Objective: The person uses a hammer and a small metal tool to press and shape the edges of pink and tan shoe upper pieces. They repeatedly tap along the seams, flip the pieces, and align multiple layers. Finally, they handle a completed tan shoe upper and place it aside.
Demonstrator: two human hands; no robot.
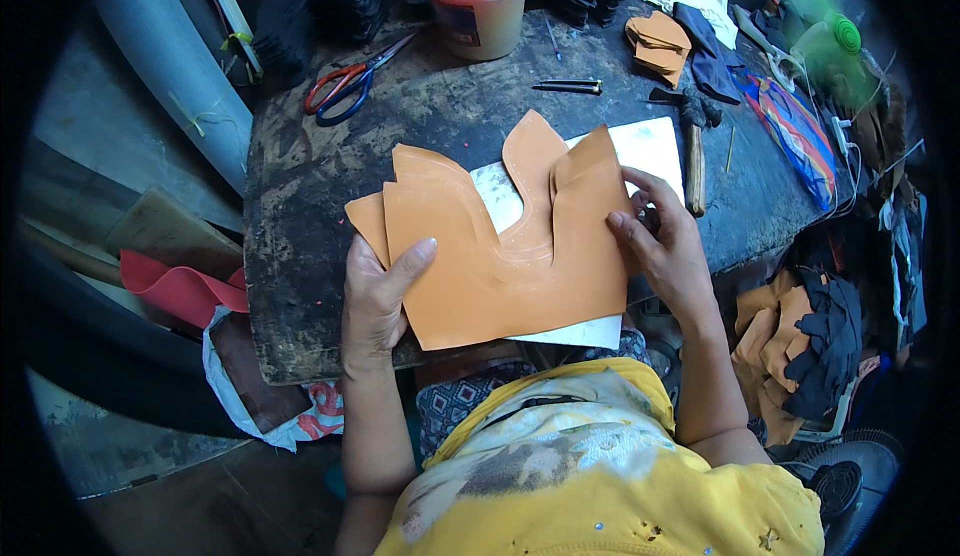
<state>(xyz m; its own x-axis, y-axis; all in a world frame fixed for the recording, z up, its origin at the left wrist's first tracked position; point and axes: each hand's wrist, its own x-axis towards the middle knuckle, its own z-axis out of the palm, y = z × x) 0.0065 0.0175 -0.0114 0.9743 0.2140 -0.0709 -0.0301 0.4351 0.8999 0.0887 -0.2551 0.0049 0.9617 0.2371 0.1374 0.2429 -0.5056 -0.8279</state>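
Observation:
I hold a stack of orange leather cut pieces (500,266) with curved notches, over a white sheet (640,151) on a dark worn workbench (300,186). My left hand (378,291) grips the stack's left edge, thumb on top. My right hand (662,241) pinches the right edge, fingers curled onto the top piece. Both hands are at the bench's near edge.
Red-and-blue-handled scissors (350,84), a red-lidded jar (478,1), a black pen-like tool (570,86) and a hammer (693,151) lie on the bench. More orange pieces (658,46) sit far right. Black and tan scraps (800,341) pile at the right; a red sheet (180,286) is at the left.

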